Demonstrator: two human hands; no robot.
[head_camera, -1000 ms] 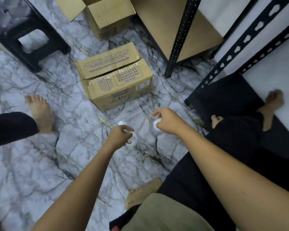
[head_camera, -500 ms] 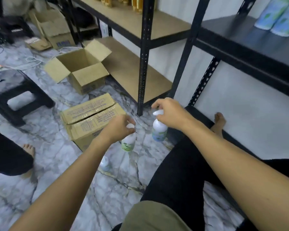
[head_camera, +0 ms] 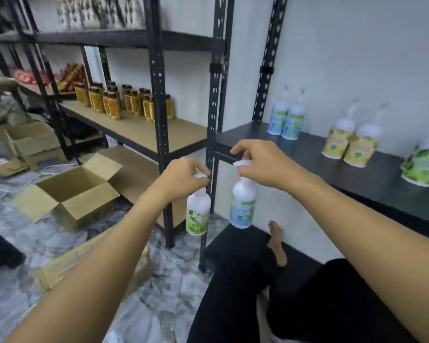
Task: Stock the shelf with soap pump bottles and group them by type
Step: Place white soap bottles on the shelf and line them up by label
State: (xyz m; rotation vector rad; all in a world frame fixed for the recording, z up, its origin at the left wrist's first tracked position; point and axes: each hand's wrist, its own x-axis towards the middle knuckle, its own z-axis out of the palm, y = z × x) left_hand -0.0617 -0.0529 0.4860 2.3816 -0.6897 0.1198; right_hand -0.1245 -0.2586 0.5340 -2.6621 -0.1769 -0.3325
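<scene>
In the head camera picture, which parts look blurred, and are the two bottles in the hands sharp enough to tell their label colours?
Head view: the top-shelf items and the floor are smeared by motion blur, and the shelf posts bow from the wide lens. The green-label bottle in the left hand and the blue-label bottle in the right hand are sharp enough for colour; their print is unreadable.

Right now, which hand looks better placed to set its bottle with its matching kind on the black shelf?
Probably the right hand: its blue-label bottle hangs nearest the blue pair. The left hand's green-label bottle belongs with the far green group.
</scene>
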